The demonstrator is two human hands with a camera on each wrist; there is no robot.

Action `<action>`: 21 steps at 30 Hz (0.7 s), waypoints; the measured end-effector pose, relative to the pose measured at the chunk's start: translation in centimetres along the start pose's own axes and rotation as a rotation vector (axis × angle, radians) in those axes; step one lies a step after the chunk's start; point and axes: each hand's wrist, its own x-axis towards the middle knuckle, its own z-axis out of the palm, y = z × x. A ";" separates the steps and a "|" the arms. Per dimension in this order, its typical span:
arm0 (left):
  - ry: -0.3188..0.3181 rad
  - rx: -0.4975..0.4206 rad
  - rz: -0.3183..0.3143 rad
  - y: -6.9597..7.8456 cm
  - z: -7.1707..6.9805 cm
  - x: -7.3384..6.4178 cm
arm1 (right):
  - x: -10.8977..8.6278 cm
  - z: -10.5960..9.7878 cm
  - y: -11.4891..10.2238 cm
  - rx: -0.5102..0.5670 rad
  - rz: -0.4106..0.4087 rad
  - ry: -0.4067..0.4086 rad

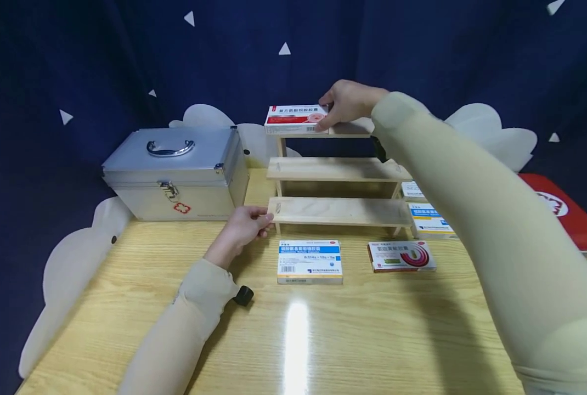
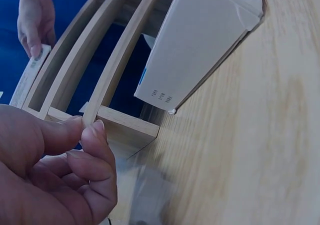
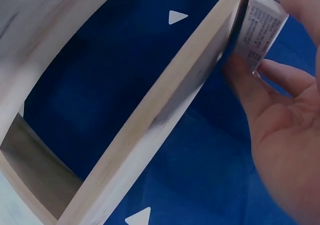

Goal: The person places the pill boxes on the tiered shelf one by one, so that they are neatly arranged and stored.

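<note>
Yellow wood-grain counter (image 1: 362,329): carried the pale wooden three-tiered rack (image 1: 338,211) and the things around it.
Flat blue-and-white cardboard box (image 1: 309,262): lay just in front of the rack, left of its middle, unshelved.
Slim white cardboard box with a red swirl (image 1: 402,256): lay in front of the rack's right end, also unshelved.
Left hand (image 1: 244,225): pinched the left end of the rack's lowest tier between thumb and forefinger, apparently to steady it.
Blue-and-white side box (image 1: 429,219) and white rear box (image 1: 412,190): sat just right of the rack, partly covered by the right sleeve (image 1: 476,208).
Silver metal case (image 1: 175,192): stood left of the rack, lid down.
Right hand (image 1: 348,104): was clamped on the right end of a white-and-red cardboard box (image 1: 293,119).
White-and-red box's place: left end of the rack's top tier; whether the tier bore its full weight could not be told.
Progress, as judged: early; one box was up but not yet released, and four lay off the rack, perhaps left to be shelved.
</note>
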 end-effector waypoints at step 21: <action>-0.027 0.001 0.011 0.2 0.3 0.2 | -0.8 -0.6 1.1 0.027 0.047 -0.069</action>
